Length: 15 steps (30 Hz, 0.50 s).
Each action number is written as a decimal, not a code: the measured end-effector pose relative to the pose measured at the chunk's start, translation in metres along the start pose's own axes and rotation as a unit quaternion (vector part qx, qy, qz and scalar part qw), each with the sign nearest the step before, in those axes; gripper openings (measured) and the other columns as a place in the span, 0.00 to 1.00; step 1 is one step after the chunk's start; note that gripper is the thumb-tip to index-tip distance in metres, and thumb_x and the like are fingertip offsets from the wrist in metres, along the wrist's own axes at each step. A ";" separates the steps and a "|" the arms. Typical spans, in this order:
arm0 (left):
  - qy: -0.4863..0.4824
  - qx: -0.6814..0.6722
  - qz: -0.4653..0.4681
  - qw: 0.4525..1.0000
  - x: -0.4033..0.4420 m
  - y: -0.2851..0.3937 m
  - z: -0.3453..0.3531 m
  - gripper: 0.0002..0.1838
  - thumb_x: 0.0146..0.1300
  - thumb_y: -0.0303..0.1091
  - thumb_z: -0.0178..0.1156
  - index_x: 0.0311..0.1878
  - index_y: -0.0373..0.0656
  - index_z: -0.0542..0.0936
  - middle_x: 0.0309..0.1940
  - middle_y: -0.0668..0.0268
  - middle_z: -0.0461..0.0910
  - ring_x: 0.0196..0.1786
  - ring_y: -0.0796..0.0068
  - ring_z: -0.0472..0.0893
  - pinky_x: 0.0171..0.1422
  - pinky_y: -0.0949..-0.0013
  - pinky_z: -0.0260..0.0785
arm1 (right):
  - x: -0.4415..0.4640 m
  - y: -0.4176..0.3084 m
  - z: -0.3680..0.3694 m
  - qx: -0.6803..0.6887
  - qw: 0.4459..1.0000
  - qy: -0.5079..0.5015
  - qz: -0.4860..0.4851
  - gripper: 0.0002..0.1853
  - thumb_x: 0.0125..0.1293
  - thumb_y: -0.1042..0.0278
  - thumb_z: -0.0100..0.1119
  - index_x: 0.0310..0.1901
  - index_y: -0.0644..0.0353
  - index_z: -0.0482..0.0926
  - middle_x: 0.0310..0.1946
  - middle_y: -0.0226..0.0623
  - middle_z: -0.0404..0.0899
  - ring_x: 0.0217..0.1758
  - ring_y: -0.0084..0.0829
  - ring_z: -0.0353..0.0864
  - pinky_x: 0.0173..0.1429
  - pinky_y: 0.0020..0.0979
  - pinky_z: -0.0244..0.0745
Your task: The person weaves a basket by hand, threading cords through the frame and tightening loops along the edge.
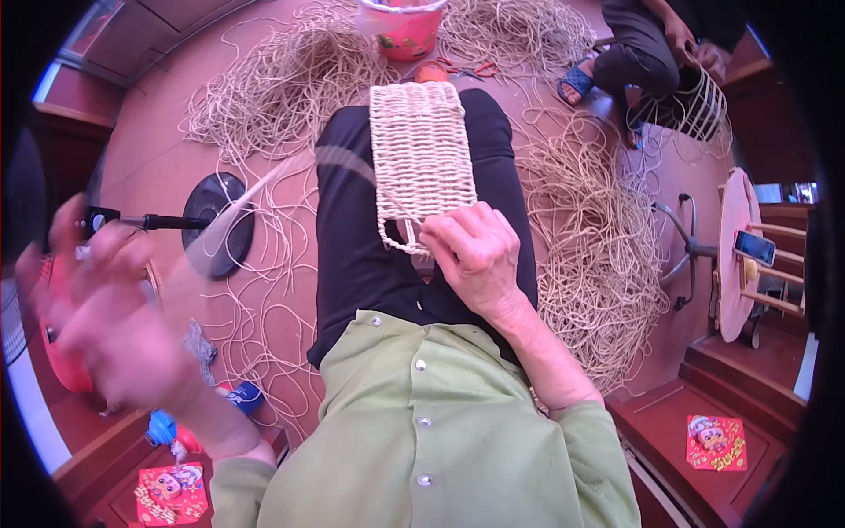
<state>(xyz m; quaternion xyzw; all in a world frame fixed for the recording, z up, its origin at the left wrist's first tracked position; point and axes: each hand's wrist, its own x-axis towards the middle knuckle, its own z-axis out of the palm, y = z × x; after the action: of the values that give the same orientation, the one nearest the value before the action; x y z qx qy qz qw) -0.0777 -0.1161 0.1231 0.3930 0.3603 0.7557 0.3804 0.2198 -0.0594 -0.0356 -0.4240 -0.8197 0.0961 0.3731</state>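
Observation:
A cream woven cord panel (421,158) lies on my lap, across dark trousers. It has a tight weave, with a loose loop and open gap at its lower edge. My right hand (473,255) is closed on that lower right edge, thumb and fingers pinched together. Out to the left, my left hand (114,308) is raised and smeared by motion, so its fingers cannot be read. A blurred pale cord (255,189) stretches from the panel toward it; whether the hand holds the cord is unclear.
Heaps of loose cord (598,264) spread over the floor on both sides. Beyond my knees stand a pink bucket (409,31) and red-handled pliers (466,69). A black round stand base (218,224) sits left. At upper right, another person's hands (695,53) work at a frame.

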 end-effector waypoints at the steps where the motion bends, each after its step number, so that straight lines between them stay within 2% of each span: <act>1: 0.014 0.042 -0.021 0.999 0.000 -0.017 0.000 0.24 0.80 0.39 0.49 0.72 0.35 0.66 0.46 0.55 0.81 0.46 0.63 0.81 0.61 0.61 0.74 | 0.003 -0.001 0.000 -0.018 1.000 -0.008 0.003 0.08 0.57 0.69 0.74 0.35 0.51 0.82 0.31 0.26 0.77 0.37 0.33 0.78 0.40 0.37 0.70; 2: -0.025 0.068 -0.113 0.991 -0.016 -0.047 -0.003 0.27 0.79 0.39 0.52 0.75 0.35 0.63 0.48 0.53 0.82 0.46 0.64 0.83 0.60 0.61 0.76 | 0.004 -0.002 0.000 -0.036 0.999 -0.016 0.011 0.08 0.58 0.69 0.73 0.34 0.51 0.81 0.30 0.26 0.76 0.36 0.34 0.77 0.40 0.37 0.69; 4: -0.127 0.143 -0.286 0.939 -0.046 -0.107 -0.009 0.35 0.78 0.40 0.57 0.79 0.34 0.56 0.52 0.48 0.85 0.48 0.66 0.86 0.57 0.61 0.81 | 0.004 -0.004 -0.002 -0.036 0.998 -0.046 0.010 0.08 0.59 0.68 0.72 0.34 0.53 0.80 0.32 0.29 0.74 0.40 0.35 0.76 0.43 0.39 0.68; 5: -0.106 0.108 -0.394 0.906 -0.068 -0.133 -0.007 0.34 0.79 0.35 0.58 0.80 0.37 0.56 0.54 0.45 0.84 0.51 0.63 0.87 0.55 0.61 0.83 | 0.005 -0.006 -0.004 -0.032 0.998 -0.061 0.013 0.08 0.59 0.68 0.72 0.34 0.53 0.80 0.33 0.30 0.74 0.41 0.35 0.76 0.44 0.39 0.68; 7: -0.094 0.014 -0.475 0.875 -0.093 -0.159 0.018 0.41 0.78 0.35 0.60 0.84 0.40 0.46 0.62 0.45 0.80 0.58 0.60 0.86 0.62 0.58 0.82 | 0.001 -0.007 -0.008 -0.029 0.995 -0.097 0.018 0.08 0.59 0.67 0.73 0.35 0.54 0.81 0.34 0.31 0.74 0.43 0.35 0.76 0.46 0.40 0.68; 8: -0.072 -0.040 -0.486 0.870 -0.094 -0.167 0.029 0.42 0.78 0.35 0.60 0.84 0.41 0.46 0.63 0.47 0.79 0.61 0.60 0.84 0.64 0.57 0.80 | 0.001 -0.008 -0.009 -0.029 0.993 -0.112 0.019 0.08 0.59 0.67 0.73 0.35 0.54 0.82 0.35 0.31 0.74 0.44 0.36 0.76 0.46 0.40 0.68; 10: -0.020 -0.140 -0.442 0.886 -0.093 -0.186 0.046 0.40 0.78 0.33 0.59 0.84 0.41 0.48 0.65 0.47 0.78 0.63 0.58 0.83 0.66 0.53 0.79 | 0.003 -0.010 -0.010 -0.028 0.992 -0.122 0.019 0.08 0.59 0.67 0.73 0.37 0.54 0.83 0.35 0.32 0.74 0.45 0.36 0.76 0.47 0.40 0.68; 13: 0.033 -0.179 -0.440 0.880 -0.096 -0.189 0.042 0.36 0.79 0.29 0.56 0.83 0.40 0.51 0.67 0.47 0.76 0.65 0.56 0.82 0.69 0.50 0.78 | 0.001 -0.010 -0.010 -0.013 0.993 -0.111 0.024 0.09 0.60 0.67 0.73 0.42 0.54 0.85 0.36 0.31 0.76 0.46 0.36 0.77 0.48 0.40 0.69; 15: 0.060 -0.182 -0.448 0.873 -0.097 -0.184 0.039 0.33 0.79 0.27 0.55 0.80 0.38 0.53 0.64 0.48 0.78 0.64 0.57 0.83 0.69 0.49 0.80 | -0.003 -0.006 -0.012 0.011 0.994 -0.104 0.024 0.11 0.61 0.67 0.73 0.45 0.54 0.86 0.37 0.31 0.78 0.46 0.36 0.78 0.50 0.40 0.70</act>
<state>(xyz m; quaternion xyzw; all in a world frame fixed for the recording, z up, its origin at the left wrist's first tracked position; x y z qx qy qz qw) 0.0487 -0.1071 -0.0465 0.0665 0.3759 0.5785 0.7208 0.2252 -0.0672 -0.0262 -0.4268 -0.8427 0.1579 0.2877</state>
